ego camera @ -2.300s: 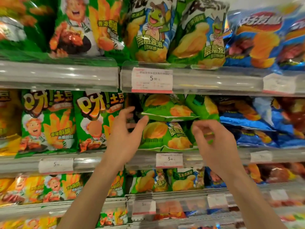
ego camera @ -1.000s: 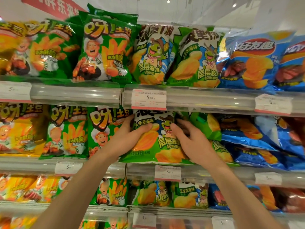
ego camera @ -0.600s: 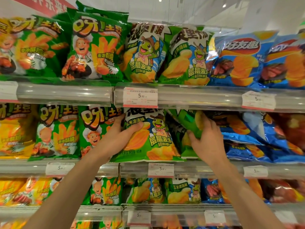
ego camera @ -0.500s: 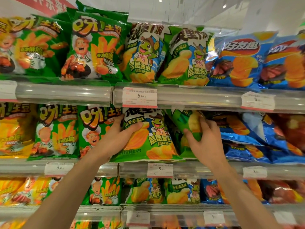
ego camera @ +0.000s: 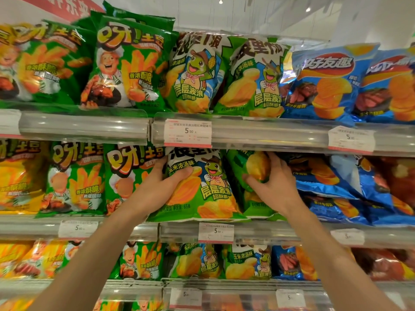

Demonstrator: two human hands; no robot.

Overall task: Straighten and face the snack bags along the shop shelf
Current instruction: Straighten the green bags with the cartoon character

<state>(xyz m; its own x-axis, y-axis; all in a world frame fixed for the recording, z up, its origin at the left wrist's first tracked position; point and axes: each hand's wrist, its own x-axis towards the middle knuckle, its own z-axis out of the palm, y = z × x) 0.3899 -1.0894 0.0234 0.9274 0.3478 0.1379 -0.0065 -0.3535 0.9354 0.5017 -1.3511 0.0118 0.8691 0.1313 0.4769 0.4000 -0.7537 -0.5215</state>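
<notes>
A green frog chip bag (ego camera: 208,194) stands upright and faces front on the middle shelf (ego camera: 265,232). My left hand (ego camera: 161,187) grips its left edge, thumb across the front. Just to its right a second green chip bag (ego camera: 253,167) sits tilted and turned, its front partly hidden. My right hand (ego camera: 274,185) is closed around that bag's upper part. Blue chip bags (ego camera: 332,189) lie slumped and overlapping further right on the same shelf.
Green fries bags (ego camera: 76,180) stand upright to the left of my left hand. The upper shelf (ego camera: 269,133) holds upright green and blue bags just above my hands. A lower shelf (ego camera: 224,263) carries more bags. Price tags (ego camera: 215,232) line the rails.
The lying green bag has been stood upright by both hands. My right hand then left it and closed on the tilted green bag to its right. My left hand stays on the first bag.
</notes>
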